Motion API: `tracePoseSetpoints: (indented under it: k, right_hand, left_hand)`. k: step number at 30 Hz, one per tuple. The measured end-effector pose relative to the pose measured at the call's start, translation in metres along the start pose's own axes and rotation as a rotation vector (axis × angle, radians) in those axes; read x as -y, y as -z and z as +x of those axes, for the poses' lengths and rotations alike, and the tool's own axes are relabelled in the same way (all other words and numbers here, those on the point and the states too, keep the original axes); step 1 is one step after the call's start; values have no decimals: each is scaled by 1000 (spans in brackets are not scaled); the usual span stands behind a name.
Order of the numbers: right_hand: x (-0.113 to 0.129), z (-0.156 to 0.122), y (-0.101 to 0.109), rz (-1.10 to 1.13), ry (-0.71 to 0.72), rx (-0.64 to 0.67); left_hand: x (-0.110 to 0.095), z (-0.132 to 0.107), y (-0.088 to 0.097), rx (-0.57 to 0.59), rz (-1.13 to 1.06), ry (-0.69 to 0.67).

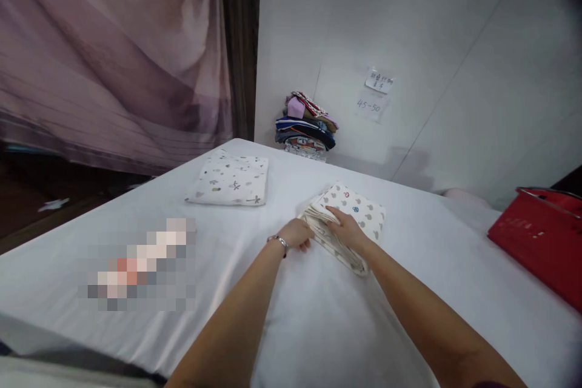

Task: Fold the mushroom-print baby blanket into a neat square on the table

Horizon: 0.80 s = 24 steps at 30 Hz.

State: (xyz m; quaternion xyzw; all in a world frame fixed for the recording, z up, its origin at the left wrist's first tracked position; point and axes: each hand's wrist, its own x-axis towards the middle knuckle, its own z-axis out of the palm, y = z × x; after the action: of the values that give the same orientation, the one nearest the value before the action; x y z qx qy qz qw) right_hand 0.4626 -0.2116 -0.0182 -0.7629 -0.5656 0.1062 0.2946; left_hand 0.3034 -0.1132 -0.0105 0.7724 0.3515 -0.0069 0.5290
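A folded cream cloth [370, 213] with grey round motifs and a few red and blue ones lies on the white bed sheet [313, 327]. At its left corner, the curled fingers of my left hand [295, 234] pinch the edge; a bracelet circles that wrist. My right hand [349, 230] grips the layered near side, thumb on top and fingers partly hidden by the cloth. Several loose layers sag open beneath it. Farther left rests another folded white cloth [231, 179], printed with small grey plants, apart from both hands.
A pile of folded clothes [307, 124] stands beyond the far edge against the wall. To the right is a red bag [541, 242] with a metal bar. A pixelated patch [140, 264] covers something on the left of the sheet. A pinkish curtain [113, 54] hangs at left.
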Motion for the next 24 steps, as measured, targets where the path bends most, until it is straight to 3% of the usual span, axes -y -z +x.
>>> tracePoseSetpoints:
  k: [4, 10, 16, 24]
  right_hand:
    - [-5, 0, -1, 128, -89, -71]
    - [-9, -1, -4, 147, -62, -108]
    - [4, -5, -8, -31, -13, -29]
    - [24, -8, -7, -226, 47, 19]
  left_hand:
    - [17, 12, 13, -261, 20, 7]
    - [19, 19, -10, -488, 155, 2]
    - [14, 23, -22, -542, 286, -12]
    - [15, 27, -18, -502, 277, -25]
